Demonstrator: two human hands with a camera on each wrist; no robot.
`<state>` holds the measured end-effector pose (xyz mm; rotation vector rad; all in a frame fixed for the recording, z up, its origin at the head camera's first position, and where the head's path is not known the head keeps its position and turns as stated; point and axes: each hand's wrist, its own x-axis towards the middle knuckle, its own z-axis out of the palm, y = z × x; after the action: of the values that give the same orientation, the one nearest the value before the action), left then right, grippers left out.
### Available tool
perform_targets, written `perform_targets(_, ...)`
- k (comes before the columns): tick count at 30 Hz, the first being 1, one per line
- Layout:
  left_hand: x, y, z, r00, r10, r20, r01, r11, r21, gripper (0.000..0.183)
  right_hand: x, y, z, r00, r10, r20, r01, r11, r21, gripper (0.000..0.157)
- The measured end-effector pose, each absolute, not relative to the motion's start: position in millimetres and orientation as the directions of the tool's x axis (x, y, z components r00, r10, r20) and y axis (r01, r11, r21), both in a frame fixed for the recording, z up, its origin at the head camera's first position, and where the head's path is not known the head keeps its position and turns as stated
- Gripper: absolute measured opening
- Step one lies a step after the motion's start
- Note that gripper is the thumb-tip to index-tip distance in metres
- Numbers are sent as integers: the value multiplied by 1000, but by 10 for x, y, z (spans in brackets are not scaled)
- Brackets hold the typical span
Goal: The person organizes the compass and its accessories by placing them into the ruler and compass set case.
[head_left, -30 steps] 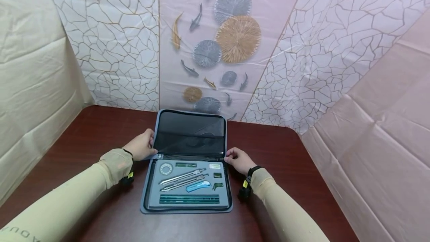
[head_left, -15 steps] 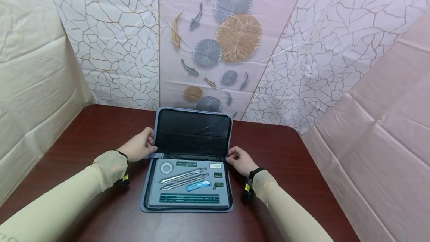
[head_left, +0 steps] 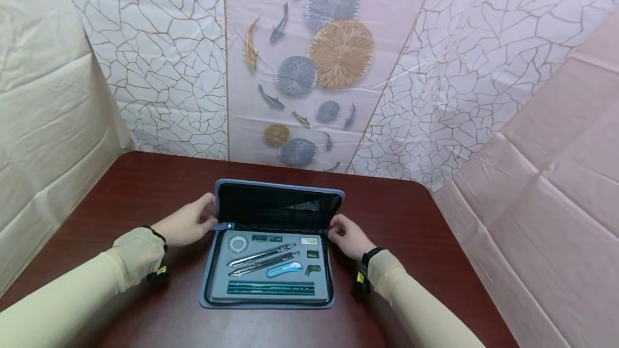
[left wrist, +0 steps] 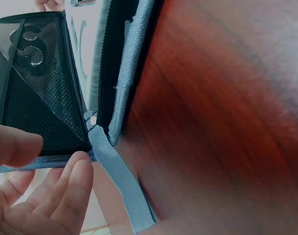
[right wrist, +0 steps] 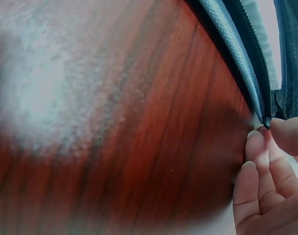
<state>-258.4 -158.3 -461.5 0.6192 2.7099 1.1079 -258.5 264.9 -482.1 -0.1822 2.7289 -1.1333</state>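
Note:
A blue-grey zippered drawing-set case (head_left: 205, 283) lies on the table, its black-lined lid (head_left: 275, 205) raised and tilted forward. My left hand (head_left: 186, 223) holds the lid's left edge near the hinge, thumb (left wrist: 16, 145) inside and fingers outside. Beside it a fabric tab (left wrist: 122, 176) sticks out. My right hand (head_left: 350, 236) pinches the case's right rear corner between thumb (right wrist: 288, 137) and forefinger; the exact part pinched is partly hidden. In the grey insert sit silver compasses (head_left: 263, 256), a light blue cutter (head_left: 284, 269), green pencils (head_left: 271, 288) and an eraser (head_left: 309, 241).
The dark red-brown table (head_left: 416, 283) extends on both sides of the case. A patterned cloth backdrop (head_left: 295, 77) rises behind its far edge. Plain cloth walls (head_left: 546, 197) flank it left and right.
The lid has tipped forward, so its top edge stands lower and its inside looks narrower. My left hand has shifted a little left and down. My right hand stays at the rear corner.

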Motion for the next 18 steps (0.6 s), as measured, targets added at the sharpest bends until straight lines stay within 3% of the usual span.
perform_targets(8, -2506, -1629, -4639, -871, 483, 86, 412, 624, 665, 17, -2516, 2627, -4838, -975, -208, -75, -99, 715, -692, 16)
perform_targets(13, -2436, -1643, -4632, -843, 528, 105, 467, 620, 630, 24, -2452, 2584, -4810, -972, -227, -52, -129, 711, -691, 25)
perform_targets(18, -2361, -1628, -4645, -817, 565, 117, 521, 636, 569, 28, -2406, 2560, -4778, -975, -200, -96, -85, 736, -671, 21)
